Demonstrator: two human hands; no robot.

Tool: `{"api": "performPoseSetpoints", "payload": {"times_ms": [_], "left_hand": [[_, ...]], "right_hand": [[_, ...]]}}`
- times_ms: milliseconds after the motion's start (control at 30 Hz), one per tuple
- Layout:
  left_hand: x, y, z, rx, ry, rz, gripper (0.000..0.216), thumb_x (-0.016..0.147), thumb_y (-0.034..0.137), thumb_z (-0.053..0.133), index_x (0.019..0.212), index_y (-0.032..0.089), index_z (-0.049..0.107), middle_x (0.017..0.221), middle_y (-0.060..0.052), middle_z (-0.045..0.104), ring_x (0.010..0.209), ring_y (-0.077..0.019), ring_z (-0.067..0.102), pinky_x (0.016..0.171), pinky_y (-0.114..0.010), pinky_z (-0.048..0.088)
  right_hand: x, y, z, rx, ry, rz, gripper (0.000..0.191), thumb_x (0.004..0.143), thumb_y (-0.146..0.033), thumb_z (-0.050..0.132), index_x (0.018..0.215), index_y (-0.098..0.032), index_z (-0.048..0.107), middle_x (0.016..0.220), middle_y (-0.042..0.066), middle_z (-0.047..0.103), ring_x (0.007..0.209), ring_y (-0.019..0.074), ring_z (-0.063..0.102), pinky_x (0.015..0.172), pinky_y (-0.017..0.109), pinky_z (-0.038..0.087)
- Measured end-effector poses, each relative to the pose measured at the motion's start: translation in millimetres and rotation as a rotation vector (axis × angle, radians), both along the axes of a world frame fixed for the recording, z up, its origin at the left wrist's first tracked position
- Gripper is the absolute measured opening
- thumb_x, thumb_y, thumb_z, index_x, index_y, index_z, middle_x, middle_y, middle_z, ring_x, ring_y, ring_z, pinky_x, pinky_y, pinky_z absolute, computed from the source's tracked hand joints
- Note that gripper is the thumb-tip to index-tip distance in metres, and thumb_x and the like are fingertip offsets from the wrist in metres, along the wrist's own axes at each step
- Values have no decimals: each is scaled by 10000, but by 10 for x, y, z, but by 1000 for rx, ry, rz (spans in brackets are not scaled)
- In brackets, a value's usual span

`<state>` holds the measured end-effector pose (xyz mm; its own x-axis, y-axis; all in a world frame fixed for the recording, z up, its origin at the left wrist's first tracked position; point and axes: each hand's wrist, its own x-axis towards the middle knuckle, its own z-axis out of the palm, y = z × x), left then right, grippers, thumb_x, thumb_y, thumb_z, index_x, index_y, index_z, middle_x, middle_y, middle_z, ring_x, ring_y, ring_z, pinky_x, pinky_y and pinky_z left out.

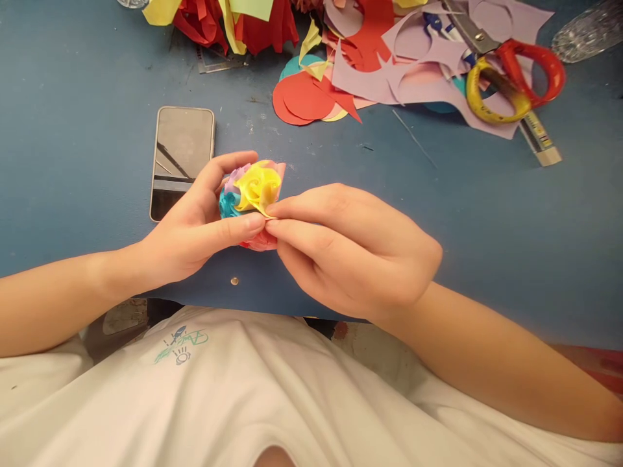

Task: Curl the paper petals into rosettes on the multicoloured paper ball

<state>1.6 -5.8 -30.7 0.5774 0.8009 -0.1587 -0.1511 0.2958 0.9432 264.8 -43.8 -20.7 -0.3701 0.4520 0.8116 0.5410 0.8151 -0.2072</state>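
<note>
A small bunch of curled paper flowers point(257, 185) in yellow, teal, lilac, pink and red is held over the blue table's front part. My left hand point(197, 217) is closed around it from the left, with the thumb pressed along its near side. From the right, my right hand point(357, 243) pinches the edge of the yellow paper between thumb and fingertips, right beside the left thumb's tip. The underside of the bunch and some left fingers are hidden behind it.
A phone point(182, 155) lies just beyond my left hand. Cut paper scraps point(370, 78) and red paper circles point(304, 97) lie at the back, with red-and-yellow-handled scissors point(501, 84) on the scraps. A clear plastic bottle point(588, 32) is at the far right. Red and yellow crumpled paper point(263, 32) sits at the back.
</note>
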Motion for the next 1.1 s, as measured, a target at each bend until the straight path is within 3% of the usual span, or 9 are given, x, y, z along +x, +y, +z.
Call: {"api": "performPoseSetpoints", "payload": {"times_ms": [100, 267, 467, 533, 633, 733, 833, 1000, 1100], "left_hand": [[11, -18, 44, 18, 22, 5, 633, 1069, 456, 1095, 1627, 421, 798, 1544, -14, 873, 1354, -313, 898, 1161, -438, 825], [55, -24, 63, 77, -24, -31, 616, 1073, 379, 1089, 1625, 421, 817, 1553, 5, 872, 1317, -286, 899, 1078, -391, 830], [81, 17, 73, 211, -5, -55, 568, 1142, 369, 1042, 1650, 346, 790, 1798, -64, 814, 1627, -376, 817, 1297, -490, 768], [69, 25, 106, 155, -8, -52, 568, 1134, 383, 1056, 1637, 359, 793, 1758, -61, 830, 1510, -338, 867, 1235, -460, 785], [44, 36, 168, -40, -55, -72, 608, 1104, 466, 1072, 1626, 386, 771, 1587, -24, 869, 1228, -262, 914, 991, -390, 822], [49, 45, 230, -192, -93, -2, 682, 1092, 581, 999, 1668, 341, 724, 1463, -32, 876, 1125, -287, 930, 845, -390, 815], [79, 59, 270, -241, -82, 81, 719, 1104, 581, 925, 1722, 315, 671, 1429, -58, 882, 1075, -308, 928, 774, -375, 788], [95, 108, 280, -280, -67, 29, 613, 1019, 673, 962, 1353, 185, 798, 1098, -104, 818, 929, -302, 849, 697, -352, 731], [66, 135, 263, -261, -43, 11, 595, 1005, 700, 934, 1271, 175, 843, 1116, -135, 807, 870, -268, 769, 684, -351, 690]], "right_hand": [[-41, 10, 5, -2, 22, 16, 193, 1152, -46, 890, 1111, -228, 842, 1076, 11, 952, 929, 158, 870, 869, 293, 784], [-117, -8, -23, -29, 92, 3, 292, 1176, -4, 792, 1013, -242, 748, 892, -34, 793, 825, 152, 755, 714, 323, 667], [-101, -66, -31, -157, 120, 17, 310, 1213, -67, 780, 997, -273, 694, 905, -59, 729, 856, 150, 759, 754, 342, 689], [-80, -54, -21, -145, 106, 44, 261, 1230, -68, 768, 1054, -260, 750, 985, -47, 810, 925, 152, 805, 818, 347, 740], [-33, -2, -11, -95, 73, 83, 220, 1245, -65, 748, 1180, -259, 829, 1118, -31, 913, 1026, 150, 876, 921, 335, 801], [40, 55, -13, -16, 56, 134, 174, 1245, -196, 761, 1362, -274, 865, 1313, 1, 960, 1131, 181, 936, 969, 352, 845], [117, 94, -15, -27, 74, 145, 245, 1212, -277, 747, 1428, -256, 860, 1475, 85, 940, 1247, 267, 959, 1011, 446, 865], [208, 193, -62, -26, 57, 175, 166, 1203, -329, 732, 1348, -335, 813, 1274, 26, 949, 1059, 253, 928, 884, 488, 812], [245, 239, -141, -110, 1, 182, 187, 1231, -392, 778, 1417, -372, 777, 1292, 19, 919, 1100, 260, 893, 1015, 547, 796]]}}
